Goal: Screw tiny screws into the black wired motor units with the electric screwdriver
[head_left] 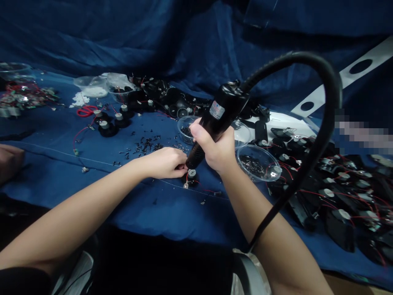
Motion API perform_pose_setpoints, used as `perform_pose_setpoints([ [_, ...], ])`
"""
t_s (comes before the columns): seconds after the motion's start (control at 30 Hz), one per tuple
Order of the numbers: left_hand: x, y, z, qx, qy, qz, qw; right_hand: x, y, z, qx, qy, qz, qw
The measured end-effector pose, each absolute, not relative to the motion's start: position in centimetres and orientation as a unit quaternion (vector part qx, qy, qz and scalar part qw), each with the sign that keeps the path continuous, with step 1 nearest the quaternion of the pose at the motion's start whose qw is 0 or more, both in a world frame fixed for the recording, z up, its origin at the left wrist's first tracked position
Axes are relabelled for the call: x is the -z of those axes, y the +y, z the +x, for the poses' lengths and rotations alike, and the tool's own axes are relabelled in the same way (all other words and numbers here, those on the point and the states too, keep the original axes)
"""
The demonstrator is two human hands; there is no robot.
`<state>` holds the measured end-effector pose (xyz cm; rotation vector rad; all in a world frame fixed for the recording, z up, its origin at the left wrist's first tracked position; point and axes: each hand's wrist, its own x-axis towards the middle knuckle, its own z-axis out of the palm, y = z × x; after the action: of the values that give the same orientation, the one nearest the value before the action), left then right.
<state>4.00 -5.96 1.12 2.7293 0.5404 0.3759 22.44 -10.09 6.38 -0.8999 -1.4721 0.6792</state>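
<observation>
My right hand (pixel 216 147) is wrapped round a black electric screwdriver (pixel 215 114), which tilts down to the left. A thick black cable (pixel 333 94) curves from its top over my right forearm. The screwdriver's lower end meets a small motor in a black housing (pixel 192 173) on the blue cloth; its bit is hidden. My left hand (pixel 168 163) is closed, with its fingertips pinched at the left edge of that housing, close to the screwdriver's nose. Red wires and a small round metal piece (pixel 186 185) come from the housing.
Loose black screws (pixel 147 145) lie beyond my left hand. Clear tubs of small black parts (pixel 259 164) stand beside my right wrist. Many wired black housings (pixel 328 192) are heaped at right; several motor units (pixel 107 128) stand at left. Another person's hand (pixel 10 162) rests at the left edge.
</observation>
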Motion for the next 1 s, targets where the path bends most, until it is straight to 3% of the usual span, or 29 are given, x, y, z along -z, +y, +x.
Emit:
perform_pose_setpoints([
  [0.27, -0.7, -5.8, 4.1, -0.115, 0.169, 0.964, 0.169, -5.8, -10.0, 22.7, -0.296, -0.619, -0.373, 0.624],
  [0.5, -3.0, -5.4, 2.7, -0.110, 0.207, 0.948, 0.214, -6.4, -10.2, 22.7, -0.303, -0.653, -0.392, 0.573],
  [0.7, -3.8, -6.1, 4.0, 0.025, 0.271, 0.945, 0.180, -7.3, -9.9, 22.5, -0.344, -0.700, -0.358, 0.513],
  [1.0, -2.8, -6.1, 6.9, 0.097, 0.258, 0.944, 0.182, -6.9, -10.8, 23.2, -0.366, -0.681, -0.341, 0.535],
])
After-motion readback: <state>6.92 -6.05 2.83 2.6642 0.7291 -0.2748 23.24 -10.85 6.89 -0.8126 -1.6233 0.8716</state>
